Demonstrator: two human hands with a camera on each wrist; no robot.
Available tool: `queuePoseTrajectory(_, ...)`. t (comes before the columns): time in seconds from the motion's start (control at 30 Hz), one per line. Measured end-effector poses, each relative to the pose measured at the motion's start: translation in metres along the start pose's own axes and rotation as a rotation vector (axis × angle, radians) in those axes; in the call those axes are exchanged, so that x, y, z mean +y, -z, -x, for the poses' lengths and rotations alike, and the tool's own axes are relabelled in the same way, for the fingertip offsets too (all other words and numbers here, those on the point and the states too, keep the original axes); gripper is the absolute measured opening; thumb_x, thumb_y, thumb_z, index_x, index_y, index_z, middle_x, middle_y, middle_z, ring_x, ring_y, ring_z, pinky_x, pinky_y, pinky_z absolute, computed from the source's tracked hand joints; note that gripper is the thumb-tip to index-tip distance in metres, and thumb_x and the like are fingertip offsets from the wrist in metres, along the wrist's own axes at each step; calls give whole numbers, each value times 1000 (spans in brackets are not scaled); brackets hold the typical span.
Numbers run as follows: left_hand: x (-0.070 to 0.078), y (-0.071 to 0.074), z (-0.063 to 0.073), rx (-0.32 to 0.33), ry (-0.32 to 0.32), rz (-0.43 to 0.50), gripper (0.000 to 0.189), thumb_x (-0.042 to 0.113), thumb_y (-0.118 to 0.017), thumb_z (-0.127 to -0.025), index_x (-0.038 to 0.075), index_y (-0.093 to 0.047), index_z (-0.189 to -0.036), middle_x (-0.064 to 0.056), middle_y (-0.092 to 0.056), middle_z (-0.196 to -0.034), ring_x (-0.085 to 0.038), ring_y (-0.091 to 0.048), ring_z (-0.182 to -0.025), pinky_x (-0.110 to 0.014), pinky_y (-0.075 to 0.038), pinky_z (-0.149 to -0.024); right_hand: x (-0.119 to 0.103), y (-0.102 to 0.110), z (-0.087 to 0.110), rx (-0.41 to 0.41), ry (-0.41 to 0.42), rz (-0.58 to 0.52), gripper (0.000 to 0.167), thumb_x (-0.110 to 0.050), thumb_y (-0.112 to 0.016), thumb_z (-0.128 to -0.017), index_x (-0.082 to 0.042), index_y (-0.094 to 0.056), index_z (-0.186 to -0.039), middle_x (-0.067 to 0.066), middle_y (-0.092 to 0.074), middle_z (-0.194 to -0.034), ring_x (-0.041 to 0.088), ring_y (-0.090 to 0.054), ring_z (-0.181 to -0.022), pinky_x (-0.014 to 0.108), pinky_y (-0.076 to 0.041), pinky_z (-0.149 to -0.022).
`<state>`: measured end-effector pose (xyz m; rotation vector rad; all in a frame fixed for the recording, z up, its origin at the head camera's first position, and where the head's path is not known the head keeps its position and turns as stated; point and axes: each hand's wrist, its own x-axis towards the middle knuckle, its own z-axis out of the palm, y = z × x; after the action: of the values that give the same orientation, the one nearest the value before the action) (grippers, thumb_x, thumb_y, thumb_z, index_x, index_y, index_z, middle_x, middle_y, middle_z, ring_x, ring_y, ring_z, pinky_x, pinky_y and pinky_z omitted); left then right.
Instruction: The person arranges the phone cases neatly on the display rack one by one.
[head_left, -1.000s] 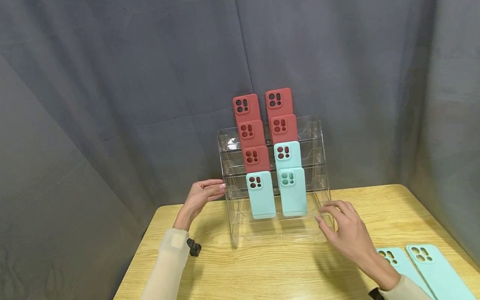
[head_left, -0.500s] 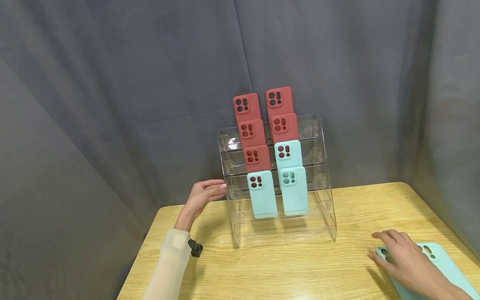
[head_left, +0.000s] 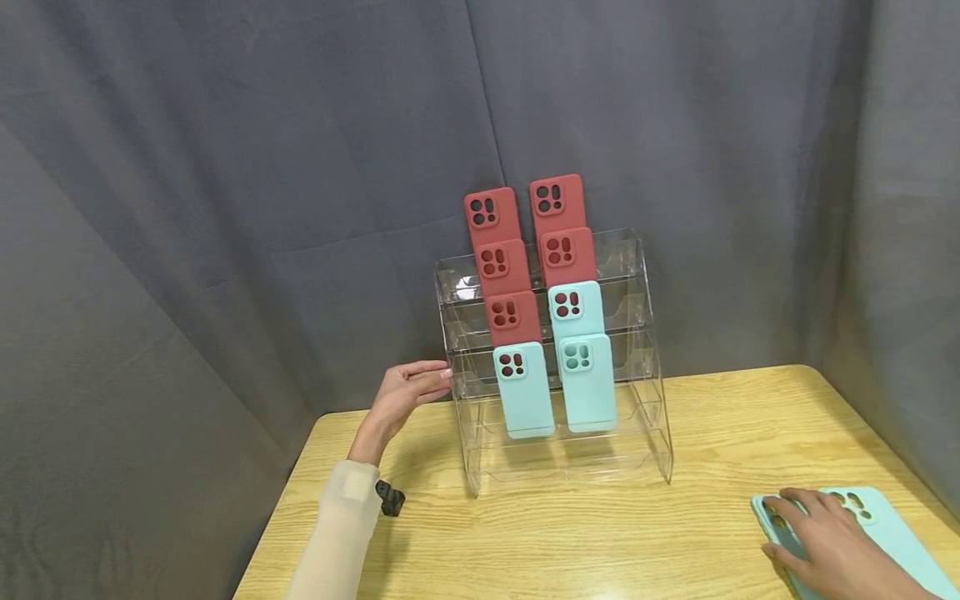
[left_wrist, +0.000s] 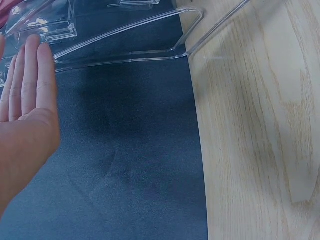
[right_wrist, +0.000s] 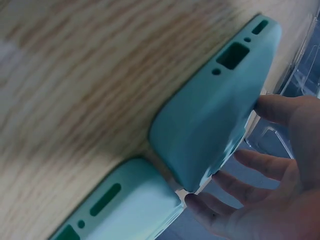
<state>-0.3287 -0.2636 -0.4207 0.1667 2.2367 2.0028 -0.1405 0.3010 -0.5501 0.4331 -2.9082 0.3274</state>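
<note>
A clear tiered display rack (head_left: 624,257) stands on the wooden table, holding red phone cases (head_left: 513,321) above and mint-green phone cases (head_left: 525,408) lower down. My left hand (head_left: 401,396) rests its straight fingers against the rack's left side; the left wrist view shows these fingers (left_wrist: 31,75) extended. At the table's right, my right hand (head_left: 832,542) reaches down over a mint phone case (right_wrist: 210,115) lying there. It grips this case across its width, thumb at one long edge and fingertips at the other. Beside it lies a second mint phone case (head_left: 896,529), partly behind the hand.
Grey curtains (head_left: 300,167) hang behind the table and along both sides. The wooden table (head_left: 570,550) extends in front of the rack and to its right. A small black device (head_left: 390,498) sits on the left wrist.
My right hand has moved from the rack's right side to the mint phone cases at the right, then lowered onto the nearer one. The left hand has stayed at the rack.
</note>
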Motion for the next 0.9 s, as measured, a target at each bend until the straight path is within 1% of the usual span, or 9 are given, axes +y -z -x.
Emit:
queuePoseTrajectory(0.27, 0, 0, 0, 1, -2, -4, 43, 14, -75, -99, -4, -65, -136, -5, -79, -114, -14, -78, -102, -35, -62, -99, 0, -4, 0, 11, 0, 7, 57, -31, -91, -80, 1, -69, -123, 28, -66, -122, 52, -65, -108, 73, -51, -89)
queuePoseTrajectory(0.47, -1, 1, 0, 6, -3, 0, 43, 13, -76, -98, -5, -66, -135, -3, -79, -110, -14, -78, -100, -34, -62, -99, -1, -5, -3, 31, 7, 11, 54, -31, -91, -80, -1, -70, -121, 25, -68, -120, 48, -67, -106, 69, -53, -88)
queuePoseTrajectory(0.6, -1, 0, 0, 10, -1, -1, 42, 13, -75, -98, -5, -66, -135, -5, -79, -112, -14, -78, -100, -37, -61, -101, -1, -6, -5, 8, 3, 31, 53, -32, -90, -81, -2, -71, -119, 23, -69, -118, 47, -67, -101, 66, -56, -81)
queuePoseTrajectory(0.73, -1, -1, 1, 11, 0, -6, 41, 13, -75, -98, -5, -66, -134, -9, -79, -116, -14, -78, -101, -41, -59, -104, -1, -6, -9, -27, -19, 37, 50, -34, -88, -84, -4, -70, -119, 24, -69, -119, 49, -67, -99, 67, -56, -75)
queuePoseTrajectory(0.8, -1, -1, 1, 12, -4, -7, 41, 12, -75, -98, -5, -66, -134, -9, -79, -116, -14, -78, -100, -41, -59, -104, 0, -6, -11, -46, -31, 35, 49, -34, -86, -85, -4, -70, -120, 24, -70, -121, 50, -66, -99, 67, -56, -73)
queuePoseTrajectory(0.9, 0, -1, 1, 11, -13, -11, 41, 13, -76, -98, -5, -66, -134, -8, -79, -115, -13, -78, -100, -38, -61, -101, -1, -6, -14, -60, -40, 31, 47, -33, -84, -88, -4, -70, -122, 22, -71, -122, 49, -67, -98, 63, -57, -67)
